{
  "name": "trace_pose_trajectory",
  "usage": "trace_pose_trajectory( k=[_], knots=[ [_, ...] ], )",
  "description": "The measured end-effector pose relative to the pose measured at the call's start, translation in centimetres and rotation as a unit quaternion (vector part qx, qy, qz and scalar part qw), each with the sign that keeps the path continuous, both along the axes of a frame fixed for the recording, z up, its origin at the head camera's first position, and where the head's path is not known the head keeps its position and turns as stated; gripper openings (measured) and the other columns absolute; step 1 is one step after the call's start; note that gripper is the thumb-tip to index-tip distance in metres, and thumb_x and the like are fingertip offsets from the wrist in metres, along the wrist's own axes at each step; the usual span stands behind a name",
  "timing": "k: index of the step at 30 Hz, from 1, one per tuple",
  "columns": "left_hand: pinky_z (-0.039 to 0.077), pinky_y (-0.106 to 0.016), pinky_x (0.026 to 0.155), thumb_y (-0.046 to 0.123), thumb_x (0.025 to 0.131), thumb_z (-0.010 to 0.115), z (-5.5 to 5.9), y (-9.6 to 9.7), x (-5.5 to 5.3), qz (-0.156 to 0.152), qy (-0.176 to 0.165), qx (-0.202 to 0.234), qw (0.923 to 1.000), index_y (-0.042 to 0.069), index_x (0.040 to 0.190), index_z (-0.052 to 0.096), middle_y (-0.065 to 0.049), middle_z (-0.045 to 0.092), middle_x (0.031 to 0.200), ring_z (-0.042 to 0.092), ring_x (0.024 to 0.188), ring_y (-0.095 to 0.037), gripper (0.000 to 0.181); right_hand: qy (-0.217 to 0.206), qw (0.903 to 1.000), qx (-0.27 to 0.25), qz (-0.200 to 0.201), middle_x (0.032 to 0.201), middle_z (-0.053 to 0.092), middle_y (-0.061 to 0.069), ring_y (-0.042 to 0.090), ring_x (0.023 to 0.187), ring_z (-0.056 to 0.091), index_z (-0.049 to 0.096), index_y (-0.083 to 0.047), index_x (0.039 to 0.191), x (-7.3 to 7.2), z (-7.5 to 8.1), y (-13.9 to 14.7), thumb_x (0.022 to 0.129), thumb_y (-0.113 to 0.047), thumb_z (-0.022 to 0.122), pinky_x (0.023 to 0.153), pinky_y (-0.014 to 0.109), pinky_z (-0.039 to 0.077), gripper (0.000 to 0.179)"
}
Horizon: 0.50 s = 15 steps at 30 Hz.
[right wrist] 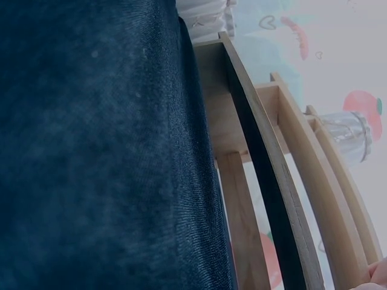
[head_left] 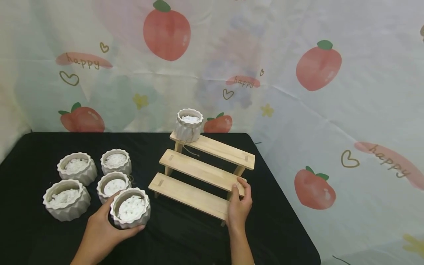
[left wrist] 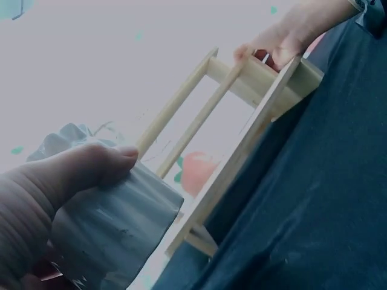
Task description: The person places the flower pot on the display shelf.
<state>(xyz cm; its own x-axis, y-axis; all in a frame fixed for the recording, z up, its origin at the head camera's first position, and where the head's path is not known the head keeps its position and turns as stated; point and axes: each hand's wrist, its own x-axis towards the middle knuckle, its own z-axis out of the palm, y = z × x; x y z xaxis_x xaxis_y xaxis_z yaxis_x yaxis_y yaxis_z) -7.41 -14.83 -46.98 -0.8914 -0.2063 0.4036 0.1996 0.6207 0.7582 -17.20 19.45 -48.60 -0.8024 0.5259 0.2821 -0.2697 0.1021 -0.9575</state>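
My left hand (head_left: pixel 101 232) holds a white fluted pot (head_left: pixel 131 209) with white filling, thumb on the near side. Close up, the left wrist view has the thumb pressed along the ribbed wall of this pot (left wrist: pixel 115 217). A three-step wooden stand (head_left: pixel 202 170) rises to the right. At the right end of its middle step, my right hand (head_left: pixel 240 206) grips the board between thumb and fingers. Another fluted pot (head_left: pixel 188 129) sits at the left end of the top step, string trailing from it. Only a bit of the right hand shows in the right wrist view.
Several more such pots stand on the black-covered table (head_left: pixel 185 243) at the left: a wide front one (head_left: pixel 67 209), one behind it (head_left: pixel 84 173), a back one (head_left: pixel 122 162) and one (head_left: pixel 102 187) beside the held pot. A fruit-print cloth (head_left: pixel 205 40) hangs behind.
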Motion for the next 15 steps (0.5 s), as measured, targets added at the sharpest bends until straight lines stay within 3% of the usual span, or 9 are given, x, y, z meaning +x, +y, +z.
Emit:
trace_pose_trajectory(
  k=[8, 12, 15],
  knots=[
    [0.044, -0.027, 0.085, 0.033, 0.047, 0.107, 1.7, 1.2, -1.3, -0.033, -0.014, 0.031, 0.9989, 0.006, 0.137, 0.060, -0.016, 0.069, 0.122, 0.063, 0.107, -0.030, 0.104, 0.001, 1.0000, -0.002, 0.006, 0.151, 0.048, 0.016, 0.025, 0.137, 0.044, 0.064, -0.006, 0.131, -0.1, 0.1, -0.1, 0.105, -0.007, 0.058, 0.105, 0.038, 0.036, 0.027],
    [0.045, -0.038, 0.087, 0.029, 0.048, 0.107, 2.4, 1.9, -1.9, -0.047, -0.008, 0.045, 0.9978, 0.003, 0.137, 0.059, -0.016, 0.067, 0.123, 0.061, 0.109, -0.029, 0.105, 0.002, 1.0000, -0.003, 0.001, 0.149, 0.049, 0.015, 0.024, 0.137, 0.044, 0.065, -0.006, 0.131, 0.0, 0.1, 0.0, 0.105, -0.005, 0.058, 0.106, 0.037, 0.037, 0.027],
    [0.044, -0.037, 0.089, 0.027, 0.048, 0.107, 2.8, 2.2, -2.5, -0.058, 0.001, 0.053, 0.9969, 0.003, 0.136, 0.059, -0.015, 0.067, 0.123, 0.060, 0.109, -0.027, 0.103, 0.002, 1.0000, -0.004, -0.001, 0.148, 0.050, 0.015, 0.024, 0.136, 0.045, 0.065, -0.006, 0.130, 0.1, 0.2, 0.1, 0.104, -0.005, 0.057, 0.105, 0.034, 0.038, 0.027]
  ],
)
